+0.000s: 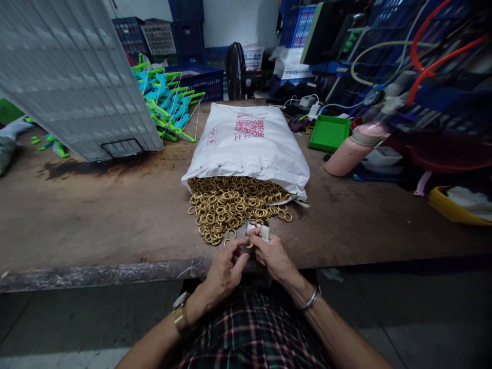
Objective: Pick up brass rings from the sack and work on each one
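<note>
Gold-coloured rings (pixel 230 205) spill in a heap from the mouth of a white woven sack (pixel 265 148) lying on the table. My left hand (pixel 225 266) is at the table's front edge, fingers bent, with its fingertips at a single ring (pixel 249 244). That ring sits between my two hands. My right hand (pixel 274 256) is closed around a small pale-wrapped tool (pixel 265 233) that points towards the heap; its exact kind is not clear. My right fingers partly hide the tool and the ring.
Left of the sack stand a grey ribbed plastic panel (pixel 88 77) and a pile of green and blue plastic pieces (pixel 169 105). To the right are a green tray (pixel 329 132), a pink bottle (pixel 351 151) and a yellow basin (pixel 453 207). Orange hoses (pixel 418 61) hang above.
</note>
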### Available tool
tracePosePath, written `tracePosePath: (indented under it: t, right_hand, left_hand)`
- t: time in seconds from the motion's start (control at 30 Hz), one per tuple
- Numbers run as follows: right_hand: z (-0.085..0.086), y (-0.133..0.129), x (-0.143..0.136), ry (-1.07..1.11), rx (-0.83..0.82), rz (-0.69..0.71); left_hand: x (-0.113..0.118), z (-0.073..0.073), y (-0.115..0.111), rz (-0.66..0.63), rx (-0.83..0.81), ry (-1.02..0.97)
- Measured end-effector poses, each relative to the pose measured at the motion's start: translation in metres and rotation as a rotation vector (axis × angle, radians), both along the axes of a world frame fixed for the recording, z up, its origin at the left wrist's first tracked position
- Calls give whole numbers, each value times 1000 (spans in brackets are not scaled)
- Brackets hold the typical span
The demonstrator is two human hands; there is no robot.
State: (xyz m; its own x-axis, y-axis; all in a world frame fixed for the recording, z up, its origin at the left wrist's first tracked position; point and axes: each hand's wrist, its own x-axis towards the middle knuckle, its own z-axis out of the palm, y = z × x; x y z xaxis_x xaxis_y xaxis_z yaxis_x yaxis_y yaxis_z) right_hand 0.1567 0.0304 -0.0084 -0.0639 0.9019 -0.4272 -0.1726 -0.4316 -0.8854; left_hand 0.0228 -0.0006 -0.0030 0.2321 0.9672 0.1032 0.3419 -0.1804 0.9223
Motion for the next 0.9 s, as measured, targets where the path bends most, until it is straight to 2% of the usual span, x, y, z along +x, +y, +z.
tracePosePath:
  t: [0.07,0.2,0.33,0.5,0.7,0.8,0.9]
  right_hand:
    - [5,-2,-2,29,-17,-3]
    - [9,-3,-6,46,-43,-3]
    - [6,-4,-8,76,-67,-6]
    - [1,-6,-9,32,-56,-18]
    - [0,-4,-8,1,-30,60]
    - [-3,-2,-7,-70,29,55]
    - [-8,3,-7,-236,151,24]
  left_hand:
    - [1,-1,5,-10,40,22]
    - [2,-1,5,40,4,0]
    - [1,-4,2,43,-18,-17]
    - [0,-13,3,31,19,72]
    - [1,-18,10,67,23,59]
    - [3,-19,13,71,-38,-5]
    - [4,-21,13,33,-186,-101]
